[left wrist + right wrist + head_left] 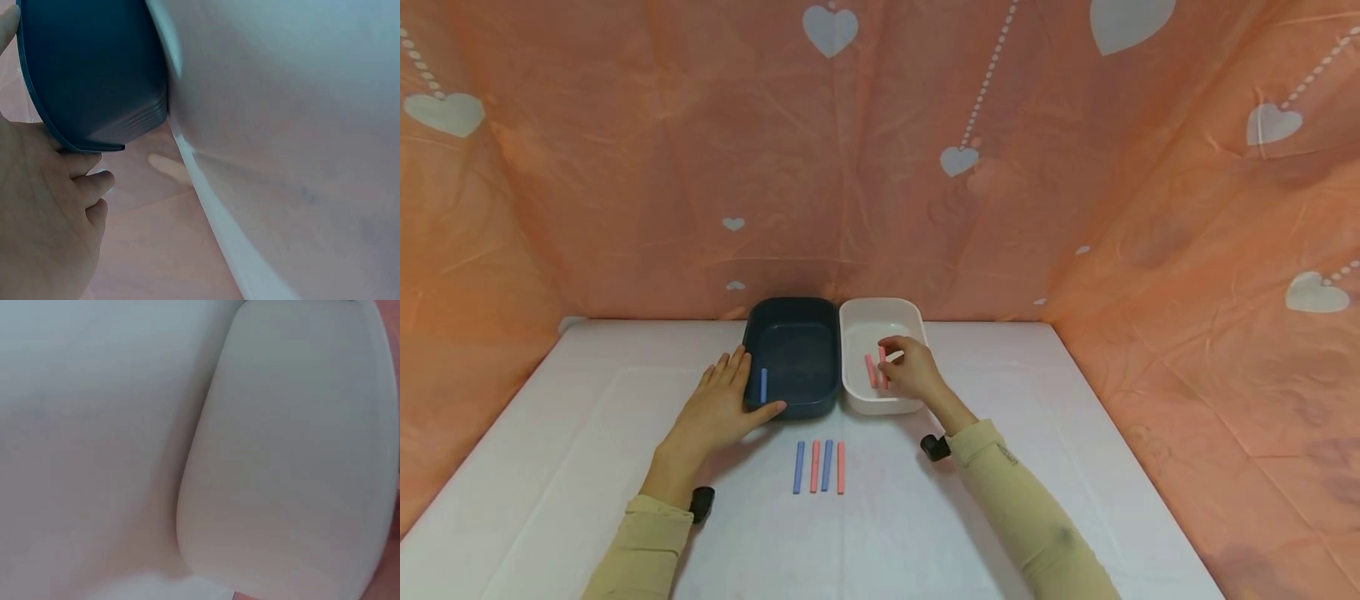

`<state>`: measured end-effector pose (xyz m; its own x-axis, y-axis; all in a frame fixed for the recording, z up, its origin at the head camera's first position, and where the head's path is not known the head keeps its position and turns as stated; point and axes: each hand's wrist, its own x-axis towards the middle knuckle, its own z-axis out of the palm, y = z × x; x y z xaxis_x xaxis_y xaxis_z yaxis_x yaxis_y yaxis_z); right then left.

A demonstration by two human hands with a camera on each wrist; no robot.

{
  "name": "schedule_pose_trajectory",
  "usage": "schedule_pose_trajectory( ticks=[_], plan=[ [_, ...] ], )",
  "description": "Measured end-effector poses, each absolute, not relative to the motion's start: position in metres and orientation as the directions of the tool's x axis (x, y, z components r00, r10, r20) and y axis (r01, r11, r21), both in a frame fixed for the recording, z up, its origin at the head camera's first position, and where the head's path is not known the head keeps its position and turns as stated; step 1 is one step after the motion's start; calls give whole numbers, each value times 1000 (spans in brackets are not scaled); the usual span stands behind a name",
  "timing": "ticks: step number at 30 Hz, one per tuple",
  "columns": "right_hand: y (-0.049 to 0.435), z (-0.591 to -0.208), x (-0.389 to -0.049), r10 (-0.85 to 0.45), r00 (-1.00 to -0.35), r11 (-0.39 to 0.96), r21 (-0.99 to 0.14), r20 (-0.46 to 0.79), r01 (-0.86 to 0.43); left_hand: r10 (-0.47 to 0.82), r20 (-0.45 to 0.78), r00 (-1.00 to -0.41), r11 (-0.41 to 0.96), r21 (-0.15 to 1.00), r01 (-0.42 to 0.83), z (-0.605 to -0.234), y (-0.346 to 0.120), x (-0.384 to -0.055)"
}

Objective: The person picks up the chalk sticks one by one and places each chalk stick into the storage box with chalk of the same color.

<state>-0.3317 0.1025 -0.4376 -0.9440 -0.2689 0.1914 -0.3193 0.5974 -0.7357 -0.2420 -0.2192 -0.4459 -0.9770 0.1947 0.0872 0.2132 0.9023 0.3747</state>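
My left hand (718,408) rests on the near left corner of a dark blue tray (801,410). Its fingers lie along the left rim and its thumb along the front edge. Inside that tray lies one blue chalk stick (763,385). Over the white tray (882,407), my right hand (916,372) pinches a pink chalk stick (883,354) between thumb and fingers. Another pink chalk stick (870,371) lies in the white tray just left of it. The left wrist view shows the dark tray's outer wall (94,69); the white tray's wall (287,456) fills much of the right wrist view.
In front of the trays, several chalk sticks lie in a row on the white tablecloth (760,542), blue (798,467) and pink (841,467) alternating. The trays stand side by side at the back, before an orange curtain (880,250) with hearts.
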Motion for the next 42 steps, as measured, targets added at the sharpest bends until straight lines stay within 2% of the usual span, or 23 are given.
schedule_pose_trajectory(
  ticks=[9, 16, 30, 42],
  plan=[
    [96, -440, -345, -271, -959, 629, -739, 82, -241, 195, 89, -977, 901, 378, 215, -445, -220, -241],
    [95, -442, -355, -264, -964, 682, -699, 41, -217, 197, 91, -976, 900, 378, 217, -445, -220, -240],
    [94, -447, -364, -254, -963, 657, -746, -87, -106, 198, 97, -975, 899, 378, 220, -447, -220, -242],
    [92, -447, -366, -253, -958, 636, -769, -132, -62, 189, 91, -978, 902, 378, 210, -446, -220, -241]
  ],
)
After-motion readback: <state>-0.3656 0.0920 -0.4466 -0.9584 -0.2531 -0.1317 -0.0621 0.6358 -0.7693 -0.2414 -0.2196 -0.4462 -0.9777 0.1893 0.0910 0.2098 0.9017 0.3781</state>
